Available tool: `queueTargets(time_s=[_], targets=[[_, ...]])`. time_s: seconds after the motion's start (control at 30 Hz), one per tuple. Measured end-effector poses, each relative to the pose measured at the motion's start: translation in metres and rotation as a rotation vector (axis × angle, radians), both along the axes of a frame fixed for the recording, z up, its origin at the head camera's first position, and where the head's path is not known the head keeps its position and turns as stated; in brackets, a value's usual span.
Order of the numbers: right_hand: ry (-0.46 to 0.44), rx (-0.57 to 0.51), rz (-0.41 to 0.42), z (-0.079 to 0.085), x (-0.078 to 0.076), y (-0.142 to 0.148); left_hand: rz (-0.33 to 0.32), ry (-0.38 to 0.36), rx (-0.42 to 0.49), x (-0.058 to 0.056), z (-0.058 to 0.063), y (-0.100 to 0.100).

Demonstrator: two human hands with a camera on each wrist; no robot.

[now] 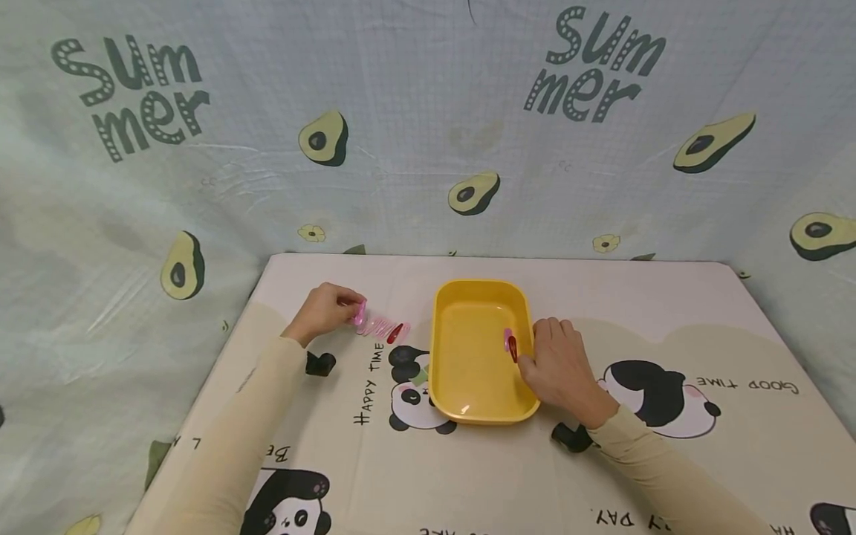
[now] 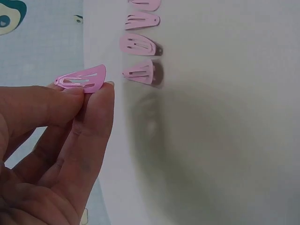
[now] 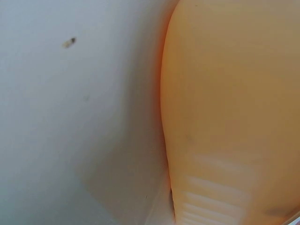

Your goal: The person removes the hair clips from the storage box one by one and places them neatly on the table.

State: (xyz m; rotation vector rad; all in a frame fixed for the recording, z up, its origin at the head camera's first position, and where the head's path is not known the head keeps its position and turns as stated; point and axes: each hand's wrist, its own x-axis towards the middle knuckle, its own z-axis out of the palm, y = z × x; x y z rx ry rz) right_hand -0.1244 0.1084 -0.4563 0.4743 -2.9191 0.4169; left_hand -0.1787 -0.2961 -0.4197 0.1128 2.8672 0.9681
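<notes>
My left hand [image 1: 328, 310] pinches a pink snap hair clip [image 2: 100, 80] between thumb and fingertips, above the far left part of the table. Just right of it, a row of pink snap clips [image 2: 142, 79] lies on the cloth, with a dark red clip [image 1: 394, 334] at the row's right end. My right hand [image 1: 564, 365] grips the right rim of a yellow tray [image 1: 468, 412], thumb at the rim. Inside the tray, near that thumb, are a pink clip [image 1: 507, 339] and a dark red clip [image 1: 513, 349]. Only the tray's wall shows in the right wrist view, not the hand.
A panda-print cloth [image 1: 495, 475] covers the table. Behind it hangs a pale curtain [image 1: 401, 200] with avocados and lettering, which also runs along the left and right sides. The table's far edge lies beyond the tray.
</notes>
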Motion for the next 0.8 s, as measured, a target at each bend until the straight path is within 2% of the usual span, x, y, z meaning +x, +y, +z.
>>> queueTargets(time_s=[0.37, 0.8], targets=[[0.002, -0.009, 0.007, -0.0006, 0.0002, -0.0003, 0.053, -0.051, -0.053, 0.0003, -0.0063, -0.0048], [0.03, -0.016, 0.014, -0.0026, -0.0008, 0.0007, 0.077, -0.152, -0.03, -0.002, -0.0039, -0.0002]])
